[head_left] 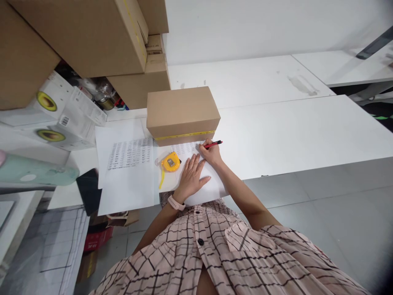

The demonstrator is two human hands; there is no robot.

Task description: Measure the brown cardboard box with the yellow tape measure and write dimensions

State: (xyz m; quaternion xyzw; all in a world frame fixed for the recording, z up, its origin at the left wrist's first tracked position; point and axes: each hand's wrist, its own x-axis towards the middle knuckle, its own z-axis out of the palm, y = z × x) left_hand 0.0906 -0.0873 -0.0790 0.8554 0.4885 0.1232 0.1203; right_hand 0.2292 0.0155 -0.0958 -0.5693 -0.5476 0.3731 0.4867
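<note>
My right hand (211, 152) is closed around a red and black pen (214, 144), its tip hidden by the fingers over a sheet of paper (201, 193) with rows of writing near its top. Flat on the same sheet lies my left hand (192, 175), fingers stretched out, a pale band on its wrist. Just left of that hand is a yellow tape measure (171, 162) with a short piece of tape pulled out. Behind both hands stands a closed cardboard box (184, 112) with yellow measuring tape along its lower front.
More papers (127, 180) with handwritten rows lie at the left, partly over a dark flat object (87, 191). A mint-green bottle (37, 169) and white boxes with avocado pictures (61, 110) are beyond. Large cardboard boxes (92, 32) are stacked at the back left of the white table (276, 131).
</note>
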